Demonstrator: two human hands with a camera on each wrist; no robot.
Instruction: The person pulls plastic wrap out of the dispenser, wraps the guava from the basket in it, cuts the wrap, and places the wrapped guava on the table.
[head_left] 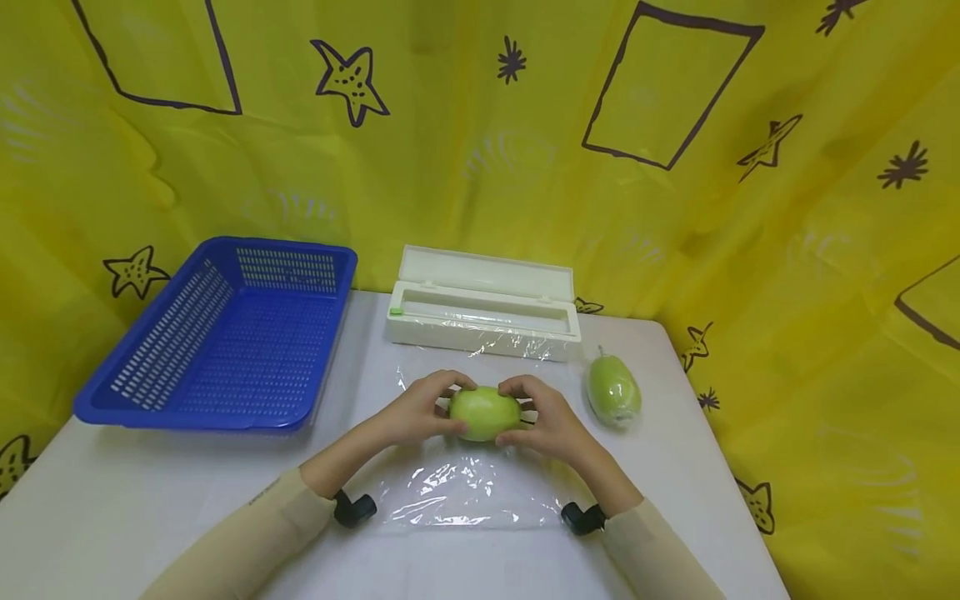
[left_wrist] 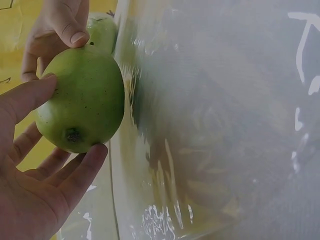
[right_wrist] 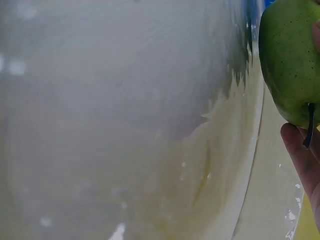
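Head view: a green fruit (head_left: 485, 414) is held near the middle of the tabletop (head_left: 150, 500), between the left grip (head_left: 420, 410) and the right grip (head_left: 551, 421). Its long axis is laid left to right, roughly along the line from one grip to the other, so neither hand is nearer: one end is taken by each. Both grips are curled round the fruit, with the thumbs set on its near side and fingers on its far side. By the right wrist view, the stem (right_wrist: 310, 120) is pointed toward the right grip; the blunt end is turned to the left one. A sheet of clear film (head_left: 450, 492) is spread beneath, reaching near from the white box (head_left: 483, 340), whose lid is raised at the far side. Whether the film is touched by the fruit cannot be told. Any turning of the fruit over the film would be governed, it is judged, by that left-right axis. A second fruit (head_left: 613, 390) is placed just right of the right grip, and a blue basket (head_left: 262, 350) is set far left.
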